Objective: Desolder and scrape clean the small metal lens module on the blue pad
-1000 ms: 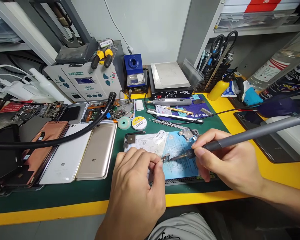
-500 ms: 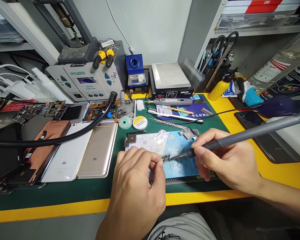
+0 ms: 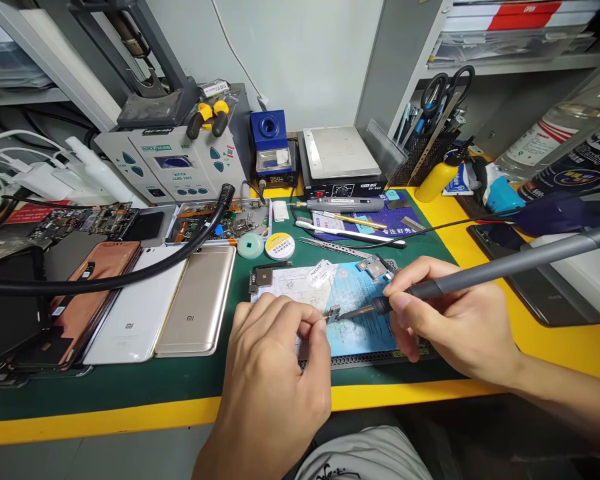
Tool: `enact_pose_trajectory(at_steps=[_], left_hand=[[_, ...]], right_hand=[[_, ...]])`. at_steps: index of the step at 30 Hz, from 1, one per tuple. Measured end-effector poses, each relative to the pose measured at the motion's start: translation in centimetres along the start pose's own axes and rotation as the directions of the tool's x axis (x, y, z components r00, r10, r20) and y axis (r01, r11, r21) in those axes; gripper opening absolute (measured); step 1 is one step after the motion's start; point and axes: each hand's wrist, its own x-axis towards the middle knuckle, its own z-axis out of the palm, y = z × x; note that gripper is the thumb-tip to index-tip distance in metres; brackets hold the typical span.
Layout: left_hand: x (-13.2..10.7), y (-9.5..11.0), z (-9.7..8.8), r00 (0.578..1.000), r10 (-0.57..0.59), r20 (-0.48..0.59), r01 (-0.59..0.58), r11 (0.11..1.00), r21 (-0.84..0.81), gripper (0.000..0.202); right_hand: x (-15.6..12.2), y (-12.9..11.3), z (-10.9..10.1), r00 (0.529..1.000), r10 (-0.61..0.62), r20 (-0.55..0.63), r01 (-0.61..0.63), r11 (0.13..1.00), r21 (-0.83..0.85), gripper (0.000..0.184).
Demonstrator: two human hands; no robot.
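Gold Mi phone (image 3: 195, 300) by L hand (image 3: 270, 373), fingers pinching metal bit (image 3: 333, 315); R fingers (image 3: 400, 303) gripping soldering iron (image 3: 480, 280).

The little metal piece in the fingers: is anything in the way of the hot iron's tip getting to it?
Nothing visible is in the way. The thin metal tip of the long grey soldering iron in the right hand points at the small silver metal part pinched by the left hand, with nothing between them.

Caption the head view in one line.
The right hand holds a soldering iron at a small metal part pinched in the left hand, above a blue mat.
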Motion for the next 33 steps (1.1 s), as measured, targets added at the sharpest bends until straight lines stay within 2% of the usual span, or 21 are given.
enact_pose_trajectory(at_steps=[16, 23, 26, 29, 33], left_hand=[[0.1, 0.3, 0.1, 1.0, -0.014, -0.027, 0.015, 1.0, 0.002, 0.02], [-0.1, 0.3, 0.0, 1.0, -0.02, 0.011, 0.02, 1.0, 0.017, 0.018], [0.0, 0.3, 0.1, 1.0, -0.016, -0.007, 0.016, 1.0, 0.011, 0.019], [0.0, 0.2, 0.1, 1.0, -0.011, -0.028, 0.012, 1.0, 0.002, 0.02], [-0.3, 0.0, 0.1, 1.0, -0.018, 0.004, 0.018, 1.0, 0.011, 0.019]], right_hand=[[0.0, 0.0, 0.1, 1.0, -0.004, -0.003, 0.004, 1.0, -0.022, 0.016], [0.1, -0.2, -0.1, 0.999, 0.029, 0.034, -0.028, 0.999, -0.037, 0.021], [0.2, 0.1, -0.3, 0.997, 0.047, 0.056, -0.045, 0.998, -0.04, 0.021], [0.4, 0.7, -0.6, 0.995, 0.034, 0.093, -0.032, 0.999, -0.022, 0.022], [0.4, 0.7, -0.6, 0.995, 0.034, 0.098, -0.033, 0.999, -0.014, 0.023]])
